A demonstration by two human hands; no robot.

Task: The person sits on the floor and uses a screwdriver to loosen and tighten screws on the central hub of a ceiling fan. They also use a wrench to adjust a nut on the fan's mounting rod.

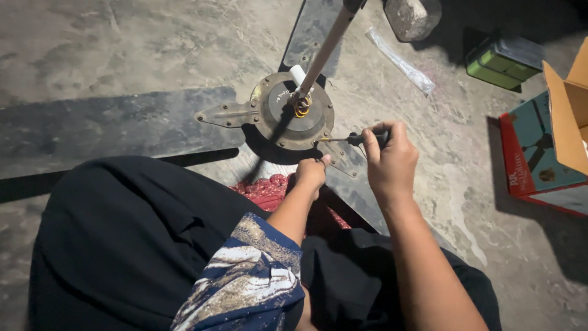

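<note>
Cardboard flaps stand open on the box (pixel 566 116) at the right edge (its inside is out of view), beside a closed green case (pixel 503 60). The right hand (pixel 389 160) has its fingers wrapped around a dark-handled screwdriver (pixel 355 139), whose tip meets the rim of the ceiling fan motor (pixel 294 113) on the concrete floor (pixel 122 43). The left hand (pixel 311 173), fingers curled, touches the blade bracket (pixel 340 160) just beneath the screwdriver.

fan motor (pixel 294 110) on floor (pixel 122 49), box (pixel 542 153) right
</note>
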